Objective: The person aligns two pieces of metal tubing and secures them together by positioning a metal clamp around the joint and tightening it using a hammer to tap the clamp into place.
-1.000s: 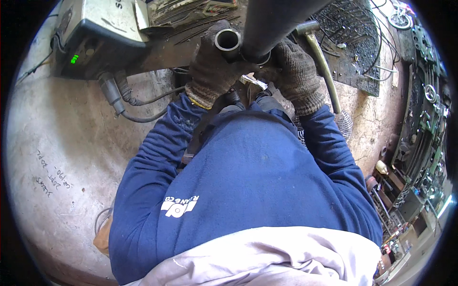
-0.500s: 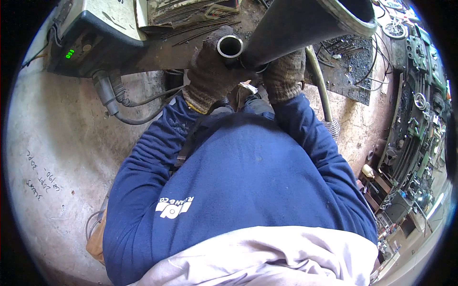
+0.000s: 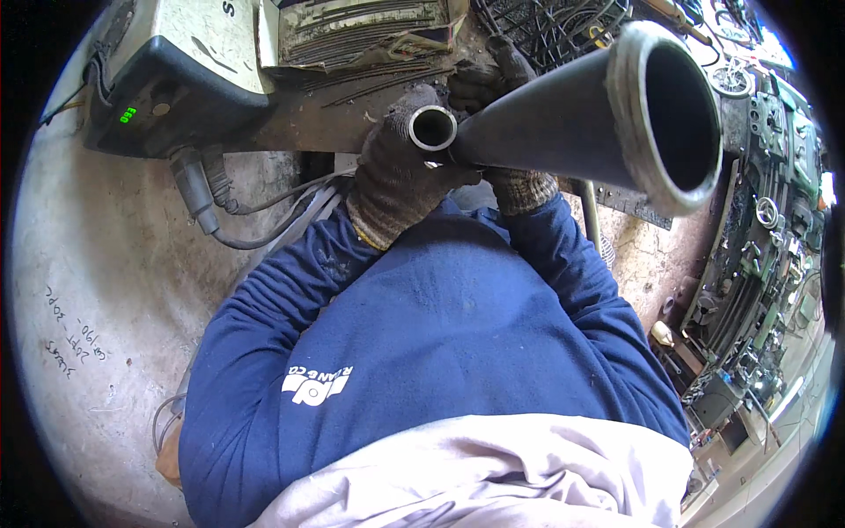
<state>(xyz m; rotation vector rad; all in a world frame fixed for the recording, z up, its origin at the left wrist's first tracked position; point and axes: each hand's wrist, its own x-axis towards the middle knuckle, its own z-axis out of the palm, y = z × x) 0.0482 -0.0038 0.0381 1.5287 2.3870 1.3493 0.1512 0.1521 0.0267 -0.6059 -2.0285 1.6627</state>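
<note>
A long dark steel pipe [image 3: 563, 114] slants up toward me, its wide open end with a rough, bead-like rim at the right. Beside its lower end stands a narrow steel tube [image 3: 432, 129], open end up; I cannot tell whether the two are joined. Both hands wear dirty knitted gloves. My left hand [image 3: 387, 176] is closed around the narrow tube, the thumb side toward the big pipe. My right hand [image 3: 484, 85] is on the big pipe near its lower end; its fingers show on the far side and its cuff on the near side, the palm hidden.
A welding machine [image 3: 189, 84] with a green display and thick cable plug [image 3: 192, 185] stands at the left. On the bench lie an open box of welding rods [image 3: 361, 35], loose rods and a dark tangle of cables [image 3: 554, 31]. Lathe-like machinery [image 3: 766, 238] lines the right side.
The big pipe has tilted to the right and toward me, showing more of its open end. The narrow tube has shifted slightly down and right. My right fingers now show beyond the pipe.
</note>
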